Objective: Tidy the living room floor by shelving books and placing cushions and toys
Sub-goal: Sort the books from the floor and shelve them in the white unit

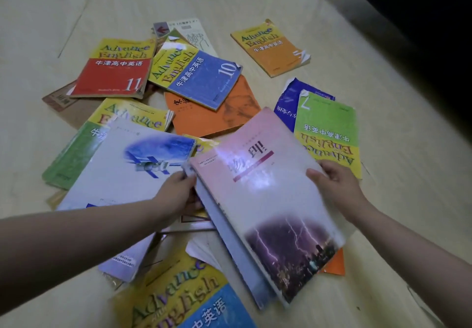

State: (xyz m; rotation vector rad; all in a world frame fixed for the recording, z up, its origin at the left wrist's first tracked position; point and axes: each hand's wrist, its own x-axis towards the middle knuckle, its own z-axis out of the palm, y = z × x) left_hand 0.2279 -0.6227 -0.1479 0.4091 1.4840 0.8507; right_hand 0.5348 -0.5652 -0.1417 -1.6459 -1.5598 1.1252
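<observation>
- Holding glossy pink paperback textbook with lightning photo (268, 200) tilted over the scattered pile, from centre towards 5 o'clock.
- Gripping its 9 o'clock edge with left hand (178, 192); fingers curled round the edge, tips hidden.
- Clamping its 3 o'clock edge with right hand (337, 184); thumb on cover, fingers beneath.
- Lying on pale wood-look floor (38, 21): red-and-yellow "11" paperback (112, 72) at 10 o'clock, blue-and-yellow "10" paperback (201, 77) at 12, green-and-yellow "7" paperback (327, 123) at 3, just behind right hand.

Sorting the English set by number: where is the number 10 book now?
In the head view, the blue number 10 book lies above centre, right of the red number 11 book, atop an orange book.
</observation>
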